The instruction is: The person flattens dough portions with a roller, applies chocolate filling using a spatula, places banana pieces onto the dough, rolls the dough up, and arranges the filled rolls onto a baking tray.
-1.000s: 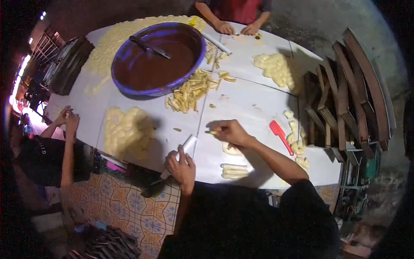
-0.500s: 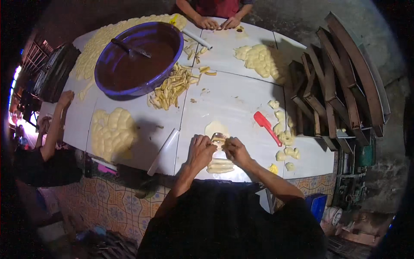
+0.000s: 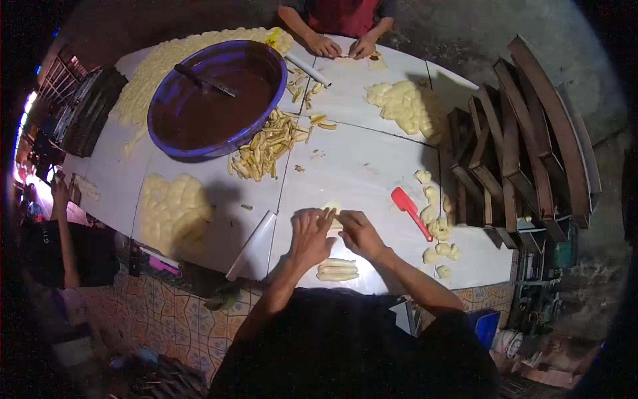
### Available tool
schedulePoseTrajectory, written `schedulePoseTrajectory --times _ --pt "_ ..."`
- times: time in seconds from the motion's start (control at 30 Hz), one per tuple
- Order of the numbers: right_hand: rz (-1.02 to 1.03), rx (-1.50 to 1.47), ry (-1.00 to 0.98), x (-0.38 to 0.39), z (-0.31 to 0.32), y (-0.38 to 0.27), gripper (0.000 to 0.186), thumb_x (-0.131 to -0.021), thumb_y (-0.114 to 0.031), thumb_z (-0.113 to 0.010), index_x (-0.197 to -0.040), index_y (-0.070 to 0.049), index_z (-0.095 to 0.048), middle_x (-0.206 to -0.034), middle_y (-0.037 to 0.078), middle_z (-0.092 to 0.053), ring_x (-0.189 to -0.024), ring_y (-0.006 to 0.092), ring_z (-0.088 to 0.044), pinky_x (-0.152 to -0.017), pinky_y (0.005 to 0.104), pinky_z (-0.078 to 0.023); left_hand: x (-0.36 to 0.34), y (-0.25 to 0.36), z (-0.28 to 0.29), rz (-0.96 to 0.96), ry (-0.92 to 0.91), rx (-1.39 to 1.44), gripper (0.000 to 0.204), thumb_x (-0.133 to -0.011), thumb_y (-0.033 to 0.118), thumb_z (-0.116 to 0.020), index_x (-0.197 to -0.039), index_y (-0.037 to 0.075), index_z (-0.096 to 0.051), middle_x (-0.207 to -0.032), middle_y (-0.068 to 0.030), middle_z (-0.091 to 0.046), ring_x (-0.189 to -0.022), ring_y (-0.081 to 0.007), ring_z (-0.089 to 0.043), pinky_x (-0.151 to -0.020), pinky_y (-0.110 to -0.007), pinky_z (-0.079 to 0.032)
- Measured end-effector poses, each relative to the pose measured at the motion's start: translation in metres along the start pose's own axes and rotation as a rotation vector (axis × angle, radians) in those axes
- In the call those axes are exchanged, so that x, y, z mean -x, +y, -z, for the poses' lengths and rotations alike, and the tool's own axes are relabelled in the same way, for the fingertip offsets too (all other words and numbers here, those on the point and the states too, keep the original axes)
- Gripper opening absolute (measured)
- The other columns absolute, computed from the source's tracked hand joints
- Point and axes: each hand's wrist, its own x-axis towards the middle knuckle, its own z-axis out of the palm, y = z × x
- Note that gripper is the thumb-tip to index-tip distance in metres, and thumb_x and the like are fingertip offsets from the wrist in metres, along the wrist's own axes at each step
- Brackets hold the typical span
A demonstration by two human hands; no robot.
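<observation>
On the white tabletop in front of me, both hands work over a thin sheet of pale dough (image 3: 330, 206), whose far tip shows beyond my fingers. My left hand (image 3: 311, 234) curls over its left side. My right hand (image 3: 361, 234) presses its right side, fingertips close to the left ones. The folded part under the fingers is mostly hidden. Nearer me lie several finished-looking dough rolls (image 3: 337, 269), side by side. A red spatula (image 3: 413, 211) rests to the right, beside a row of dough lumps (image 3: 430, 213). A white rolling rod (image 3: 252, 246) lies to the left.
A large blue basin (image 3: 193, 152) of brown filling stands back left, a dark-handled tool in it. Beside it are cut banana strips (image 3: 266, 143). Dough pieces (image 3: 174, 206) cover the left; more dough (image 3: 402, 106) lies far right, near stacked metal pans (image 3: 512, 139). Two co-workers' hands are at the table.
My hands have moved slightly forward and closed over the dough; the brown filling and banana seen between them are now covered. The left co-worker's raised arm has lowered.
</observation>
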Motion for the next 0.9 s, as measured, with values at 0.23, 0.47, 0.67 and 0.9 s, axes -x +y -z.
schedulePoseTrajectory --times 0.23,0.47,0.67,0.9 --pt "-0.135 0.096 0.234 -0.006 -0.010 0.009 0.017 -0.090 -0.003 -0.064 -0.106 -0.001 -0.069 -0.112 0.022 -0.062 -0.104 0.0367 -0.060 -0.085 0.0405 -0.053 -0.002 -0.019 -0.025 0.057 0.258 -0.099 0.022 -0.080 0.004 -0.070 -0.102 0.001 -0.066 -0.114 -0.0220 -0.056 -0.116 -0.0400 -0.050 -0.099 -0.056 -0.039" --pt "-0.349 0.428 0.004 -0.033 -0.039 0.003 0.064 -0.104 -0.039 -0.038 -0.153 0.002 -0.033 -0.160 0.029 -0.029 -0.150 0.0435 -0.026 -0.117 0.0588 -0.026 -0.033 -0.027 -0.040 0.224 -0.097 -0.249 0.072 -0.103 0.038 -0.042 -0.155 -0.009 -0.026 -0.162 -0.0353 -0.016 -0.153 -0.0490 -0.008 -0.119 -0.067 -0.007" --pt "-0.284 -0.038 0.408 -0.113 -0.016 0.051 0.052 -0.105 -0.034 -0.042 -0.135 0.006 -0.056 -0.144 0.036 -0.046 -0.131 0.0484 -0.050 -0.110 0.0521 -0.040 -0.121 -0.063 -0.055 0.293 0.146 -0.038 0.068 -0.103 0.028 -0.048 -0.156 -0.005 -0.022 -0.160 -0.0265 -0.031 -0.151 -0.0438 -0.021 -0.119 -0.064 -0.013" --pt "-0.163 -0.165 0.162 -0.054 -0.016 0.032 0.035 -0.092 -0.001 -0.062 -0.127 0.004 -0.063 -0.118 0.022 -0.066 -0.106 0.0361 -0.062 -0.094 0.0416 -0.050 -0.074 -0.056 -0.014 -0.160 -0.007 0.140 0.071 -0.084 0.001 -0.069 -0.149 -0.001 -0.042 -0.124 -0.0186 -0.066 -0.112 -0.0345 -0.061 -0.102 -0.046 -0.043"
